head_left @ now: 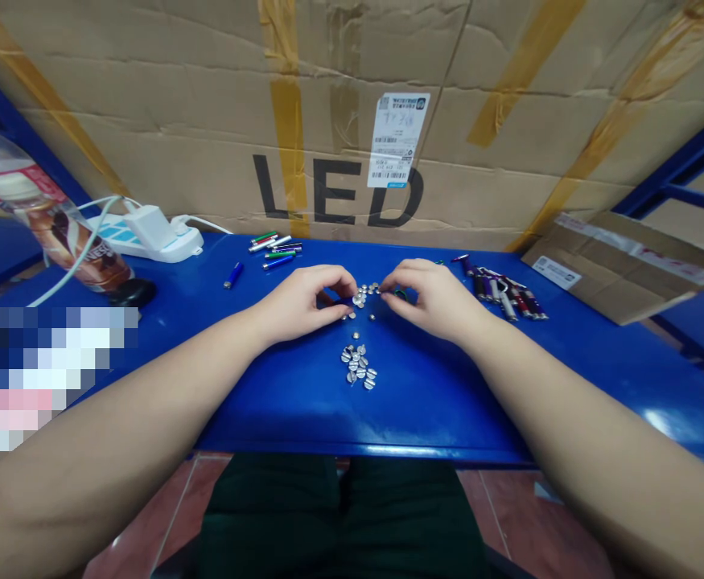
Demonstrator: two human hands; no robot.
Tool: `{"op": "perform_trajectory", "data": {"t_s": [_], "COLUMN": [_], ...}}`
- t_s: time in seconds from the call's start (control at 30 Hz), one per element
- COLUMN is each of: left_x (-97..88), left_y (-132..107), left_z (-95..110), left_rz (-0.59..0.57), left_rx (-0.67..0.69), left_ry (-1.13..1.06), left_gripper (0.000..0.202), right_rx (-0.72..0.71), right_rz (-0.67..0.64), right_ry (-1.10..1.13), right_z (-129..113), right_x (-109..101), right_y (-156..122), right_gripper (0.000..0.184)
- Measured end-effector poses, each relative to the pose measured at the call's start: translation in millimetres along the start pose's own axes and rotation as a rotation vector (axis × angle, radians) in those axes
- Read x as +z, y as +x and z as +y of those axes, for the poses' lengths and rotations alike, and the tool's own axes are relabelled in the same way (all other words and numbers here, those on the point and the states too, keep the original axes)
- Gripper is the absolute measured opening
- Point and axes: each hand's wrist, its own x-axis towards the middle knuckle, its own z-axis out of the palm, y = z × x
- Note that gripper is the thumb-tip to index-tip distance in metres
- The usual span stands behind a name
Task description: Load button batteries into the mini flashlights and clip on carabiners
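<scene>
My left hand [314,301] is curled on the left of a small cluster of silver button cells [360,296], thumb and forefinger close together. Something dark blue shows between those fingers, but its shape is mostly hidden. From the other side my right hand [427,297] reaches to the same cluster, its thumb and fingertips pinched at the edge. A bit of green shows under the right palm; what it belongs to is hidden. Nearer me lies a second pile of small round silver metal pieces [357,367], with a single piece [356,335] between the piles.
Several coloured metal tubes [276,251] lie at the back left, with one blue tube [234,275] apart. More tubes with metal ends [508,293] lie at right. A power strip [170,245], a bottle [77,229], a small carton [623,265] and a large cardboard box [207,121] surround the blue table [303,402].
</scene>
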Motion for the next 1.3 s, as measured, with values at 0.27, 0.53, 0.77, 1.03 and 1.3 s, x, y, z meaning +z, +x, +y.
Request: {"op": "perform_trajectory", "data": {"t_s": [0.27, 0.53, 0.77, 1.03, 1.3], "left_x": [-1.3, -1.4, -3.3, -5.2, -4.8], "left_y": [-1, 0, -1, -2, -1], "left_z": [-3, -4, -7, -4, 1], "left_rz": [-0.014, -0.025, -0.013, -0.017, -0.056], "left_rx": [0.015, 0.004, -0.017, -0.021, -0.033], "left_ry": [0.043, 0.046, 0.083, 0.069, 0.095], "left_gripper": [0.022, 0.019, 0.019, 0.018, 0.020], "right_rx": [-0.044, -0.071, -0.035, 0.059, 0.142], "right_rz": [-0.285, -0.280, -0.325, -0.422, -0.254], "right_ry": [-0.068, -0.133, -0.104, -0.052, -0.124], "right_z": [5, 2, 1, -22, -46], "right_x": [8, 13, -1, -33, -25], "right_y": [1, 5, -4, -44, -99], "right_gripper": [0.024, 0.029, 0.019, 0.017, 0.044]}}
